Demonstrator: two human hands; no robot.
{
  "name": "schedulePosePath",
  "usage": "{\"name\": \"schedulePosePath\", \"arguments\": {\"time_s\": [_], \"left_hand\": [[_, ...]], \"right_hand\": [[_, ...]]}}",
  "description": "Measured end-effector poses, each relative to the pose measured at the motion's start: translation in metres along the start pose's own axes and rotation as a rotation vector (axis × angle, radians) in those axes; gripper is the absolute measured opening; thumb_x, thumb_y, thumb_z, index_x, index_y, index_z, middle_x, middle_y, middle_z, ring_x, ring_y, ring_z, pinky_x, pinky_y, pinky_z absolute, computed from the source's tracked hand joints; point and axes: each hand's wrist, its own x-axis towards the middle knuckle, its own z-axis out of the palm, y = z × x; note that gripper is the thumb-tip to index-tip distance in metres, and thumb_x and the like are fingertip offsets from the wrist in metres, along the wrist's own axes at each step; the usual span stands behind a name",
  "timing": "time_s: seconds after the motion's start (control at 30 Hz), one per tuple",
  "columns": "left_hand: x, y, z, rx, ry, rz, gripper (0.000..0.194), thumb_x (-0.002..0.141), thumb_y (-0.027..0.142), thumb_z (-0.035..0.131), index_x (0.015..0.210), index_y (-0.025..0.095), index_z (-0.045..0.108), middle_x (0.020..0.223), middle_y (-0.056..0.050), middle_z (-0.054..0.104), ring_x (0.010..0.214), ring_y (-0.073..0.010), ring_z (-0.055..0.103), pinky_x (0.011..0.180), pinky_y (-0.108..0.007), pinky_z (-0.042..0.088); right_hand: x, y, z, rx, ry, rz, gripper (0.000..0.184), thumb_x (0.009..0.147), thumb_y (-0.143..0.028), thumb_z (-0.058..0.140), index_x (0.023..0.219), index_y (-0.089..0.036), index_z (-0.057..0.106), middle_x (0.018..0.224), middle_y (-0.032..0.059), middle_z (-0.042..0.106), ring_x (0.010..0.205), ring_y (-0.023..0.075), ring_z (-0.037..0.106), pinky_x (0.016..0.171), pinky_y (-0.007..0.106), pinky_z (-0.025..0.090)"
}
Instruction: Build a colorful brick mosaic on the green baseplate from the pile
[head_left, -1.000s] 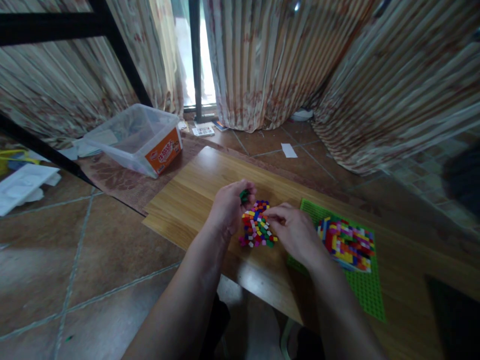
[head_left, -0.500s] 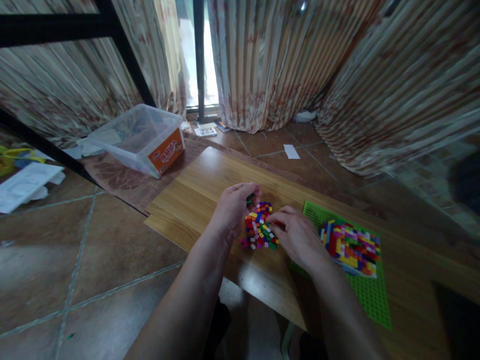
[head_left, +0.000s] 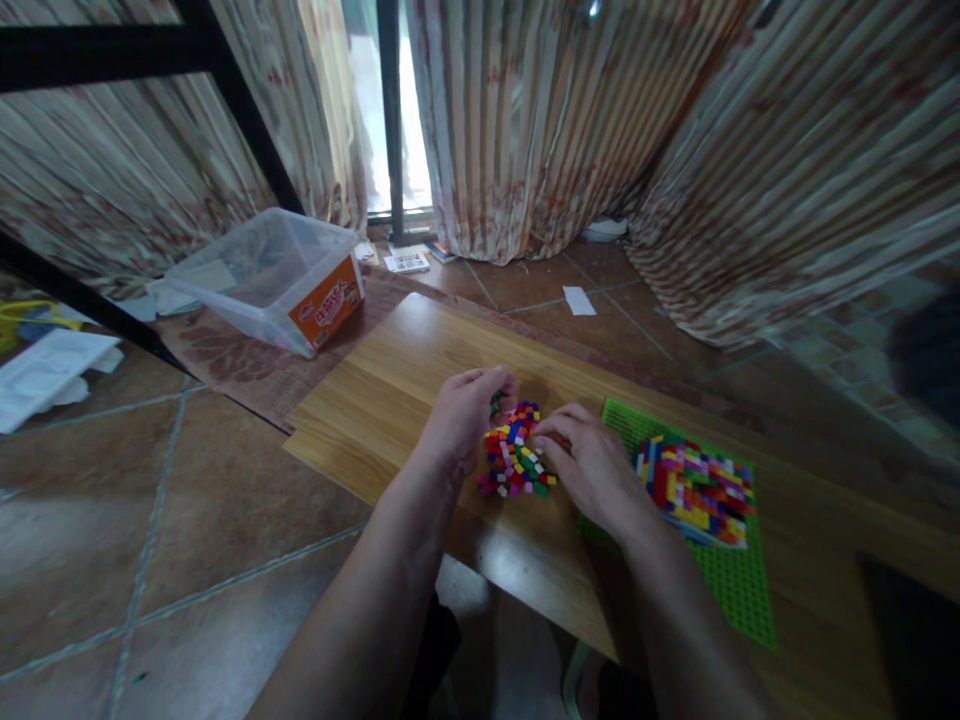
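Note:
A heap of small toy building bricks (head_left: 517,458) in many colours lies on the wooden table between my hands. My left hand (head_left: 466,412) curls at the heap's far left side, its fingers closed around dark green bricks (head_left: 495,402). On the right edge of the heap, my right hand (head_left: 583,455) has thumb and fingertips pinched together; whatever is between them is too small to make out. Beside that hand sits a green studded baseplate (head_left: 754,590), partly covered by my right forearm. A multicoloured brick build (head_left: 697,490) stands on it.
Beyond the wooden table (head_left: 405,350), a clear plastic bin (head_left: 262,290) with an orange label rests on a floor mat. White moulded packaging (head_left: 52,370) lies on the tiles at left. A dark flat object (head_left: 907,630) is at the table's right. Curtains hang behind.
The view has shifted slightly, moving everything a little to the left. Both hands stay at the heap, with the right fingertips still pinched and the left still holding green bricks.

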Motion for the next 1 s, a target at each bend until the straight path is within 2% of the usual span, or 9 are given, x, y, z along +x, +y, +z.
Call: {"name": "schedulePosePath", "arguments": {"time_s": [0.1,0.17,0.3,0.37,0.47,0.63,0.7,0.8,1.0], "left_hand": [[0.001,-0.005,0.005,0.056,0.046,-0.074,0.022,0.082,0.027,0.067,0.067,0.011,0.063,0.065,-0.002,0.061,0.055,-0.008,0.054,0.054,-0.019,0.042],[-0.002,-0.009,0.01,0.039,0.029,-0.155,0.026,0.087,0.027,0.061,0.067,0.011,0.063,0.064,-0.002,0.06,0.054,-0.0086,0.055,0.052,-0.02,0.043],[-0.009,-0.014,0.021,-0.142,-0.103,-0.295,0.033,0.095,0.023,0.048,0.068,0.011,0.061,0.063,-0.003,0.057,0.053,-0.0077,0.052,0.052,-0.018,0.045],[-0.01,-0.011,0.021,-0.201,-0.111,-0.314,0.032,0.095,0.019,0.045,0.068,0.011,0.06,0.062,-0.003,0.057,0.052,-0.0073,0.051,0.051,-0.017,0.044],[-0.008,-0.002,0.016,-0.239,-0.039,-0.243,0.028,0.093,0.015,0.045,0.069,0.011,0.06,0.061,-0.003,0.057,0.052,-0.0066,0.051,0.049,-0.016,0.04],[-0.002,0.008,0.005,-0.27,0.081,-0.106,0.019,0.086,0.012,0.054,0.068,0.011,0.06,0.063,-0.002,0.059,0.053,-0.0056,0.052,0.051,-0.015,0.039],[-0.002,0.008,0.004,-0.261,0.084,-0.09,0.017,0.084,0.012,0.057,0.067,0.011,0.059,0.063,-0.002,0.059,0.054,-0.0057,0.052,0.052,-0.016,0.04],[-0.002,0.006,0.006,-0.249,0.074,-0.083,0.015,0.082,0.012,0.059,0.067,0.011,0.06,0.063,-0.002,0.059,0.055,-0.0059,0.052,0.053,-0.016,0.04],[-0.002,0.003,0.008,-0.204,0.054,-0.046,0.014,0.08,0.01,0.059,0.066,0.011,0.06,0.064,-0.001,0.058,0.055,-0.0051,0.051,0.054,-0.016,0.039]], "right_hand": [[-0.002,-0.01,-0.009,0.131,0.184,-0.01,0.014,0.089,-0.023,0.057,0.086,-0.02,0.07,0.09,0.0034,0.065,0.082,0.0168,0.061,0.074,0.03,0.046],[-0.003,-0.018,-0.014,0.222,0.282,-0.043,0.013,0.089,-0.024,0.057,0.087,-0.02,0.069,0.089,0.0034,0.065,0.08,0.0164,0.061,0.071,0.029,0.047],[-0.003,-0.026,-0.016,0.301,0.295,-0.098,0.016,0.091,-0.024,0.056,0.094,-0.022,0.071,0.094,0.0044,0.067,0.087,0.0171,0.064,0.076,0.03,0.05],[-0.004,-0.025,-0.017,0.3,0.285,-0.095,0.018,0.092,-0.024,0.055,0.096,-0.022,0.072,0.096,0.0048,0.067,0.088,0.0174,0.064,0.078,0.031,0.05],[-0.008,-0.019,-0.02,0.283,0.192,-0.067,0.016,0.09,-0.024,0.057,0.093,-0.022,0.073,0.092,0.0037,0.068,0.086,0.0172,0.065,0.077,0.031,0.048],[-0.018,-0.014,-0.028,0.148,-0.245,-0.005,0.015,0.083,-0.019,0.063,0.092,-0.024,0.073,0.09,0.0022,0.069,0.083,0.0178,0.064,0.075,0.031,0.045],[-0.021,-0.014,-0.03,0.078,-0.34,0.004,0.016,0.08,-0.018,0.064,0.092,-0.024,0.073,0.088,0.0019,0.068,0.082,0.0183,0.062,0.072,0.03,0.043],[-0.025,-0.015,-0.029,0.001,-0.374,0.017,0.014,0.079,-0.018,0.065,0.088,-0.024,0.073,0.082,0.001,0.067,0.078,0.0184,0.061,0.068,0.029,0.041],[-0.031,-0.011,-0.017,-0.093,-0.31,0.048,0.014,0.078,-0.018,0.065,0.088,-0.025,0.073,0.083,0.0008,0.067,0.075,0.0177,0.061,0.066,0.028,0.04]]}}
